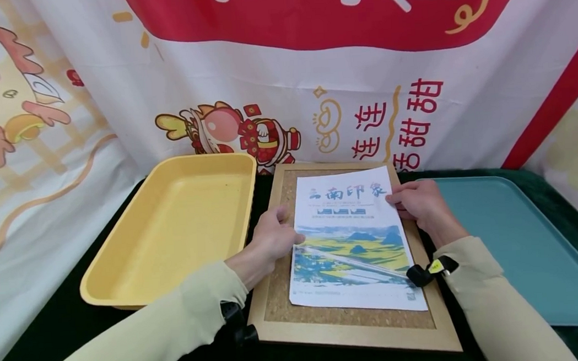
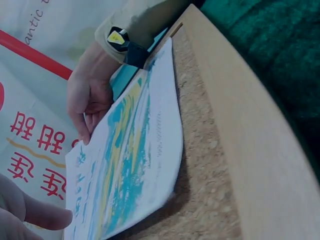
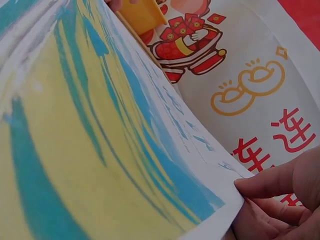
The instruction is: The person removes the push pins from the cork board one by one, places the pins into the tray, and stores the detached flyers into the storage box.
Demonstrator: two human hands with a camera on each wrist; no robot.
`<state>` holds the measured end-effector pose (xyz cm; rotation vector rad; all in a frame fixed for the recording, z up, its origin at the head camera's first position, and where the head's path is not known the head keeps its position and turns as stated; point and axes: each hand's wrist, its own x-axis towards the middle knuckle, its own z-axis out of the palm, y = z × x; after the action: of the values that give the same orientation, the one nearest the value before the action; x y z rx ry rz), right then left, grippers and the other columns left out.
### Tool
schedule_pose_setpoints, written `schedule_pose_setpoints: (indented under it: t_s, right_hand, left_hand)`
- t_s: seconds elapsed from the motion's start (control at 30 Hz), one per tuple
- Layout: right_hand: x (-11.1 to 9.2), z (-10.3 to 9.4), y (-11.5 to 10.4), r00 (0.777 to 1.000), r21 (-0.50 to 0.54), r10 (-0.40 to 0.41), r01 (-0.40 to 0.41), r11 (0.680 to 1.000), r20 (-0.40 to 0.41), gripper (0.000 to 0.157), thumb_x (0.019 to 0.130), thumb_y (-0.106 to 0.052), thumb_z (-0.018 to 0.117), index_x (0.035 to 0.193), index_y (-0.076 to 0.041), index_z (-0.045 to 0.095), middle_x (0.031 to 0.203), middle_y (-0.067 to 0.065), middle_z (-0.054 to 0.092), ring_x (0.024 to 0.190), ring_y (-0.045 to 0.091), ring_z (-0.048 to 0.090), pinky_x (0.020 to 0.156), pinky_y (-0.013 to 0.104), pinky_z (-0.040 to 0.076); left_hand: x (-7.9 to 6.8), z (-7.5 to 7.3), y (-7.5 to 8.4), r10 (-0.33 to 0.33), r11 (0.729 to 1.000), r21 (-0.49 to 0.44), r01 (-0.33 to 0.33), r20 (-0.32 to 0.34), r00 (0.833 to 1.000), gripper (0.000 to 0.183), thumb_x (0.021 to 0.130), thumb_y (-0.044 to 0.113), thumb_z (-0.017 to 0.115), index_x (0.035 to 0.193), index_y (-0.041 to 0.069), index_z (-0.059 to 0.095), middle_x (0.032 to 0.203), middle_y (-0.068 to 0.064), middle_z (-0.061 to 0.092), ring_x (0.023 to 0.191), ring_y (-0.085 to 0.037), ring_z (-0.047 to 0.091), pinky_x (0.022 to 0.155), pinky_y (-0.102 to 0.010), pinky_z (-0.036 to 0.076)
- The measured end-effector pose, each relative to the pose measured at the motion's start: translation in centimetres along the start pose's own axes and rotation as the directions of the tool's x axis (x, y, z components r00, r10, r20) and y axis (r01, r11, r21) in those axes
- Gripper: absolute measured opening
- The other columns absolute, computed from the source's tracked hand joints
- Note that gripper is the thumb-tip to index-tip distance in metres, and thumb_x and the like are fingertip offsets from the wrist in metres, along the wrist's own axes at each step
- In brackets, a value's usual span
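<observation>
A printed paper sheet (image 1: 348, 254) with blue lettering and a yellow-and-blue landscape lies over a wood-framed cork board (image 1: 357, 325). My right hand (image 1: 422, 205) pinches the sheet's upper right edge between thumb and fingers, seen closely in the right wrist view, where the sheet (image 3: 100, 125) bows. At the left edge, my left hand (image 1: 272, 241) holds the sheet, its thumb (image 2: 52, 215) on the margin and its other fingers partly hidden. In the left wrist view, the sheet's lower edge curves up over the cork (image 2: 205, 165) and casts a shadow there.
An open yellow tray (image 1: 168, 232) stands left of the board, close to its frame. To the right lies a flat teal tray (image 1: 521, 243), partly behind the right forearm. Dark green cloth (image 1: 349, 356) covers the table. A printed white curtain (image 1: 272, 65) hangs behind.
</observation>
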<state>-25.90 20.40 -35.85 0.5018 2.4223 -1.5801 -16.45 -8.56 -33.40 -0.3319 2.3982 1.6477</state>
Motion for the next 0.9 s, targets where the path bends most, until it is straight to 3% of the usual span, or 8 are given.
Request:
schedule_pose_setpoints:
  t_s: [0.1, 0.23, 0.33, 0.4, 0.47, 0.63, 0.8, 0.9]
  right_hand:
    - [0.1, -0.2, 0.0, 1.000, 0.012, 0.010, -0.010, 1.000, -0.003, 0.045, 0.105, -0.022, 0.068, 0.145, -0.004, 0.061, 0.145, 0.018, 0.062, 0.098, 0.016, 0.072, 0.073, 0.020, 0.060]
    - [0.1, -0.4, 0.1, 1.000, 0.022, 0.016, -0.016, 1.000, -0.002, 0.046, 0.105, -0.021, 0.068, 0.147, -0.004, 0.060, 0.145, 0.019, 0.061, 0.099, 0.017, 0.072, 0.073, 0.020, 0.061]
    - [0.0, -0.4, 0.2, 1.000, 0.029, 0.018, -0.018, 0.999, 0.000, 0.046, 0.105, -0.021, 0.068, 0.146, -0.004, 0.060, 0.145, 0.019, 0.062, 0.098, 0.017, 0.073, 0.074, 0.020, 0.061]
    - [0.1, -0.4, 0.2, 1.000, 0.035, 0.021, -0.021, 0.999, -0.003, 0.044, 0.105, -0.021, 0.068, 0.145, -0.004, 0.061, 0.143, 0.018, 0.063, 0.094, 0.015, 0.073, 0.074, 0.020, 0.061]
    - [0.2, -0.3, 0.2, 1.000, 0.041, 0.021, -0.021, 0.999, -0.003, 0.043, 0.105, -0.021, 0.068, 0.144, -0.004, 0.062, 0.143, 0.018, 0.063, 0.091, 0.014, 0.073, 0.074, 0.021, 0.061]
    - [0.4, -0.2, 0.3, 0.999, 0.042, 0.034, -0.033, 0.999, -0.018, 0.043, 0.105, -0.022, 0.068, 0.145, -0.005, 0.062, 0.143, 0.017, 0.064, 0.090, 0.014, 0.073, 0.074, 0.021, 0.060]
    - [0.4, -0.2, 0.2, 0.998, 0.038, 0.050, -0.048, 0.998, -0.044, 0.044, 0.105, -0.021, 0.067, 0.146, -0.006, 0.062, 0.144, 0.018, 0.064, 0.092, 0.016, 0.075, 0.074, 0.021, 0.061]
    - [0.5, -0.1, 0.1, 0.997, 0.041, 0.058, -0.056, 0.998, -0.047, 0.043, 0.105, -0.020, 0.067, 0.146, -0.007, 0.062, 0.145, 0.018, 0.064, 0.096, 0.018, 0.076, 0.074, 0.021, 0.060]
  left_hand:
    - [-0.1, 0.2, -0.2, 0.005, 1.000, 0.008, -0.005, -0.021, 1.000, 0.076, 0.094, -0.006, 0.068, 0.163, 0.005, 0.038, 0.167, -0.016, 0.042, 0.154, -0.039, 0.040, 0.119, -0.056, 0.045]
    - [-0.3, 0.2, -0.4, 0.007, 1.000, 0.016, -0.006, -0.009, 1.000, 0.072, 0.089, -0.014, 0.065, 0.156, 0.001, 0.045, 0.156, -0.020, 0.052, 0.146, -0.039, 0.050, 0.112, -0.051, 0.051]
    - [-0.3, 0.0, -0.7, 0.007, 1.000, 0.003, -0.007, 0.031, 1.000, 0.064, 0.088, -0.017, 0.062, 0.150, -0.003, 0.051, 0.144, -0.024, 0.059, 0.130, -0.037, 0.061, 0.091, -0.039, 0.058]
    - [-0.4, -0.1, -0.9, 0.009, 1.000, -0.006, -0.009, 0.053, 0.999, 0.059, 0.088, -0.018, 0.060, 0.146, -0.004, 0.054, 0.136, -0.025, 0.063, 0.117, -0.034, 0.065, 0.077, -0.032, 0.054]
    - [-0.5, -0.2, -1.1, 0.010, 1.000, -0.016, -0.009, 0.069, 0.998, 0.056, 0.090, -0.017, 0.060, 0.144, -0.005, 0.055, 0.130, -0.025, 0.067, 0.109, -0.030, 0.068, 0.071, -0.028, 0.051]
    - [-0.6, -0.4, -1.2, 0.004, 1.000, -0.020, -0.002, 0.084, 0.996, 0.048, 0.095, -0.012, 0.062, 0.143, -0.006, 0.055, 0.119, -0.024, 0.075, 0.100, -0.025, 0.075, 0.076, -0.029, 0.058]
    - [-0.7, -0.6, -1.2, -0.009, 1.000, -0.011, 0.011, 0.111, 0.994, 0.045, 0.098, -0.007, 0.062, 0.143, -0.006, 0.056, 0.120, -0.023, 0.074, 0.101, -0.025, 0.076, 0.084, -0.035, 0.063]
    - [-0.8, -0.8, -1.3, -0.010, 1.000, -0.012, 0.012, 0.112, 0.994, 0.043, 0.098, -0.005, 0.063, 0.141, -0.006, 0.058, 0.119, -0.023, 0.074, 0.099, -0.024, 0.075, 0.083, -0.035, 0.063]
